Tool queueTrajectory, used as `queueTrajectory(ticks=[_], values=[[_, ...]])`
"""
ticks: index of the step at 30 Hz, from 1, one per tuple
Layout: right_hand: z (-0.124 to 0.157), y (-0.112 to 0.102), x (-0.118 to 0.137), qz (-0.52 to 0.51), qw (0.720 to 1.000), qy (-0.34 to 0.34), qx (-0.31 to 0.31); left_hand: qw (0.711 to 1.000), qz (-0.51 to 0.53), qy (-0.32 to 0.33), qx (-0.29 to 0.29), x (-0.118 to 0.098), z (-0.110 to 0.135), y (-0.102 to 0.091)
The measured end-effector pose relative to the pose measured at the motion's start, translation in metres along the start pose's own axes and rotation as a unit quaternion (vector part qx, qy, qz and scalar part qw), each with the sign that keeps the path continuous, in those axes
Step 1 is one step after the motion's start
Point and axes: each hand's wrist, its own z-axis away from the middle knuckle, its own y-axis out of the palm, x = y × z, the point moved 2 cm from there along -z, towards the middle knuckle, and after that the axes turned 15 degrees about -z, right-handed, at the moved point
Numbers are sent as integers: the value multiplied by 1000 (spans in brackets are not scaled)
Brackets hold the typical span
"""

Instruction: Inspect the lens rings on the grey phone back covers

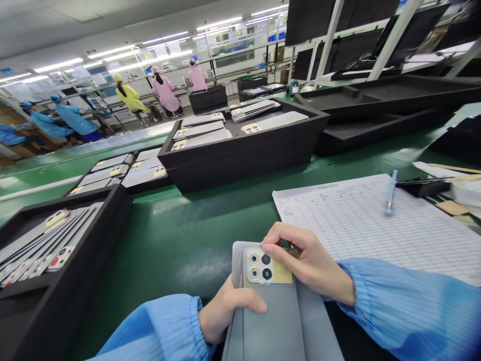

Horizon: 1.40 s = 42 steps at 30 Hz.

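A stack of grey phone back covers is held low in front of me, slightly fanned out. The top cover carries a camera plate with several ringed lens holes and a yellow sticker. My left hand grips the stack from its left side, thumb lying across the top cover. At the upper right corner, my right hand pinches the covers' edge between thumb and fingers, next to the sticker. The lower end of the stack runs out of view.
A black tray of covers stands ahead, another tray at left. A gridded paper sheet with a blue pen lies on the green table. Stacked black trays are behind right. Several people work in the background.
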Motion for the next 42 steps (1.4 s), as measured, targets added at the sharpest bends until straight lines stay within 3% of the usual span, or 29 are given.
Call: queueTrajectory(ticks=[11,16,42], values=[[1,-3,6,-5,1000,25,9,1000,11,-3,-7,2,2,0],[3,-2,7,10,999,2,32,1000,20,6,-2,0,1,0],[-1,-2,4,17,1000,12,3,1000,1,-19,9,-1,1,0]])
